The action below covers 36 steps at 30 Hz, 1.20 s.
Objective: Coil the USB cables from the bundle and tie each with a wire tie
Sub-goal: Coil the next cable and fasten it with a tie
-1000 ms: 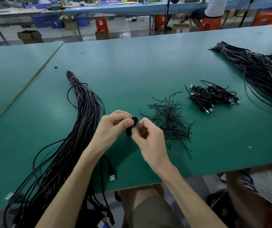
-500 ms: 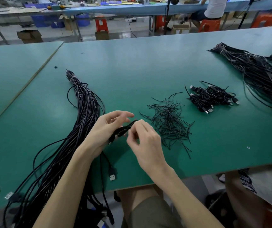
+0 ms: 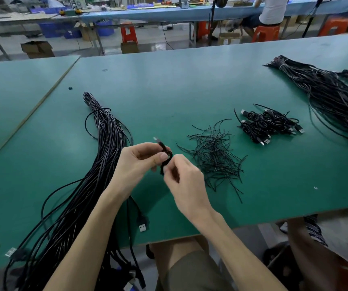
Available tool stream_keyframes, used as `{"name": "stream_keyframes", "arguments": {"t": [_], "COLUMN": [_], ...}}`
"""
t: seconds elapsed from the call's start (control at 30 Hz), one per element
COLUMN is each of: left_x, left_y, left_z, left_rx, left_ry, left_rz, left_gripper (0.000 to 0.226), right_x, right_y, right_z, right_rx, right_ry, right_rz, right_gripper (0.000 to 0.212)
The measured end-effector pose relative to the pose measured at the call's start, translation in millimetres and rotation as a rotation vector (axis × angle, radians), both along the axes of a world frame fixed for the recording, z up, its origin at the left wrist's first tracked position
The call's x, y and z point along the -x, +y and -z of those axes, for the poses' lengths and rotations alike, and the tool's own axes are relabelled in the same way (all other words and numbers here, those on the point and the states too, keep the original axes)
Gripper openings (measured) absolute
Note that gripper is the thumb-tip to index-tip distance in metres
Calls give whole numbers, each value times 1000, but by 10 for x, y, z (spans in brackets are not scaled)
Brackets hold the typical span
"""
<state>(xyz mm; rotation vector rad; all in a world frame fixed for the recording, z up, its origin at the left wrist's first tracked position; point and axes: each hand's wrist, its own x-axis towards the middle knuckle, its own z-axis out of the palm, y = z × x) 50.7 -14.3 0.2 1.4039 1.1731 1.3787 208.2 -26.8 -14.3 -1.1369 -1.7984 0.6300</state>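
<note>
Boxes (image 3: 37, 49) of cardboard are standing on the floor beyond the green table (image 3: 169, 87). Three are showing plainly; the nearest one is lying open, but its inside is too dark to read. Blue bins (image 3: 103, 28) are sitting under the far bench, and their contents cannot be told from here. Nothing on the table itself is sitting in a container; everything is lying loose on the green surface.

Both hands are hovering over the near middle of the table, working on one small coiled cable (image 3: 166, 156). The left hand (image 3: 139, 162) is curling round it, thumb and forefinger pinching the coil, with a metal plug end sticking up past the knuckles. The right hand (image 3: 184, 181) is pinching at the coil's lower edge with its fingertips. Whether a tie is between those fingers is too blurred to tell.

Two long bundles are lying on the table. The left bundle (image 3: 105, 139) is running from a bound tip down past the left forearm and over the near edge; the right bundle (image 3: 326, 97) is fanning toward the right edge. One loose plug (image 3: 142, 225) is lying near the front edge under the left forearm. One heap of wire ties (image 3: 213, 160) is spreading just right of the hands, too many to count. One pile of finished coils (image 3: 267, 124) is resting beyond it, tangled too closely to count. One person (image 3: 274, 9) is sitting at the far bench.
</note>
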Motion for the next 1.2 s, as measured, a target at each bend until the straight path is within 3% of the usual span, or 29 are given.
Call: {"name": "stream_keyframes", "arguments": {"t": [0.13,0.23,0.33,0.43,0.5,0.6,0.63,0.7,0.83,0.9,1.03,1.2], "left_x": [23,35,53,86,100,62,43,-18,-71,-36,29,32], "left_y": [6,9,25,16,9,29,30,22,-43,-68,-113,-106], "left_z": [29,48,76,62,55,25,30,40,-20,-34,-80,-80], "left_rx": [45,134,206,249,240,145,109,99,197,251,236,166], "left_ry": [63,100,187,84,44,130,195,281,199,157,9,-96], "left_rz": [-20,-7,-39,10,58,55,49,78,190,300,448,393], "left_gripper": [26,14,12,28,39,14,15,34,60,67,55,53], "right_x": [40,46,48,55,54,25,7,-27,-54,-66,-71,-23], "right_y": [-64,-88,-93,-94,-95,-73,-65,-44,-4,20,34,-37], "right_z": [13,44,58,55,56,42,30,10,12,16,29,32], "right_rx": [-305,-402,-479,-513,-493,-364,-298,-179,-38,2,22,-82], "right_ry": [-227,-314,-348,-294,-224,-83,-16,107,209,221,175,-40], "right_rz": [-23,-33,-3,4,15,62,78,106,142,173,172,112], "right_gripper": [15,16,19,19,18,18,18,18,22,24,21,15]}}
